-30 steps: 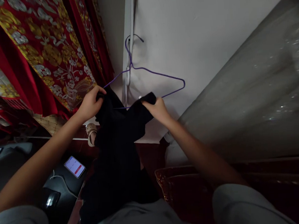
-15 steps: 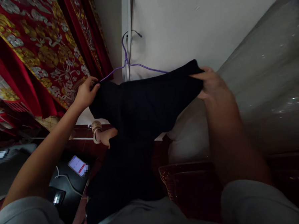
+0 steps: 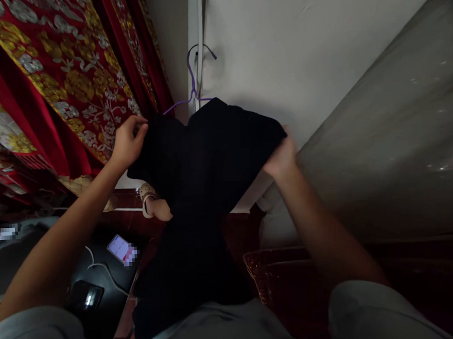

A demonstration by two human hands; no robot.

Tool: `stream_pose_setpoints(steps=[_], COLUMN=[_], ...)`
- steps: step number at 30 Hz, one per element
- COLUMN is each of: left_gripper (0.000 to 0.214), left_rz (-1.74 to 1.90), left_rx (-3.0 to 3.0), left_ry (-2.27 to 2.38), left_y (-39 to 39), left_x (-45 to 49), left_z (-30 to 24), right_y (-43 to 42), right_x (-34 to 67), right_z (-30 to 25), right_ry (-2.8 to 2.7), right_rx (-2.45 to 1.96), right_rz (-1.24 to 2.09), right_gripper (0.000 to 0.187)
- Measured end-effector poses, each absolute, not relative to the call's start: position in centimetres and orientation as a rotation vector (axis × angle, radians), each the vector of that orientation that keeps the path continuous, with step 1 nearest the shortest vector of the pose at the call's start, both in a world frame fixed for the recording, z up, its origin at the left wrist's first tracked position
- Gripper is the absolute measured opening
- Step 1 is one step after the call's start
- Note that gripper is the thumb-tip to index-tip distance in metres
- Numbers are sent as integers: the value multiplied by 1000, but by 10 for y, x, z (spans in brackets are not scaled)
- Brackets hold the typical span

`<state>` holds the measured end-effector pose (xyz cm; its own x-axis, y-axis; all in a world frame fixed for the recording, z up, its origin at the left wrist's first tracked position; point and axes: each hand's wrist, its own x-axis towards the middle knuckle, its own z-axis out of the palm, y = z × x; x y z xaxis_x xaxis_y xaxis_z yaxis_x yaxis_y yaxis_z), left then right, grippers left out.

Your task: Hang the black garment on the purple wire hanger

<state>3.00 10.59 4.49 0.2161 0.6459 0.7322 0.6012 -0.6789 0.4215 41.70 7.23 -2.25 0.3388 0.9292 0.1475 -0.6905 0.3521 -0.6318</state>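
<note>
A black garment [image 3: 207,160] hangs draped over a purple wire hanger [image 3: 191,75], whose hook sits on a white strip against the wall. Only the hanger's hook and neck show above the cloth. My left hand [image 3: 126,142] grips the garment's left shoulder edge. On the opposite side, my right hand [image 3: 282,156] holds the cloth's right edge from below. The rest of the garment falls down in front of my body.
A red curtain [image 3: 65,71] with gold and silver flowers hangs at the left. A phone [image 3: 121,250] with a lit screen and a cable lies on a dark surface at lower left. A dark red basket [image 3: 289,282] stands below right. A grey, plastic-covered surface [image 3: 392,140] fills the right side.
The garment has been spread across the hanger, covering its right arm. My right hand swung far right with the cloth, then came back in and down to the right edge.
</note>
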Motion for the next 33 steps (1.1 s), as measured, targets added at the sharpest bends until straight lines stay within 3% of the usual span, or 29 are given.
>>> stream_pose_setpoints(steps=[3, 6, 11, 16, 20, 23, 25, 27, 33], left_gripper=[24, 22, 19, 18, 17, 20, 22, 23, 14], left_rz=[1491, 1516, 1493, 1448, 1439, 1454, 1477, 1491, 1339], left_rx=[2436, 2455, 2511, 2511, 2559, 2543, 2509, 2487, 2650], left_ry=[1266, 1214, 1184, 1301, 1248, 1255, 1286, 1309, 1209], left_y=[102, 104, 116, 128, 141, 149, 151, 150, 121], left_x=[34, 57, 77, 64, 60, 62, 61, 57, 36], left_z=[47, 56, 70, 71, 71, 72, 71, 70, 53], right_y=[73, 82, 64, 3, 0, 23, 34, 37, 21], right_x=[430, 433, 415, 409, 418, 418, 411, 402, 392], right_z=[-8, 21, 53, 35, 10, 6, 14, 28, 52], right_ry=[-718, -925, -1029, -1153, -1197, -1212, -1235, -1296, -1159], right_rx=[-669, -813, -876, -1018, -961, -897, -850, -777, -655], right_rz=[1071, 806, 376, -167, 133, 534, 700, 753, 513], right_gripper=[38, 31, 48, 63, 54, 29, 46, 59, 23])
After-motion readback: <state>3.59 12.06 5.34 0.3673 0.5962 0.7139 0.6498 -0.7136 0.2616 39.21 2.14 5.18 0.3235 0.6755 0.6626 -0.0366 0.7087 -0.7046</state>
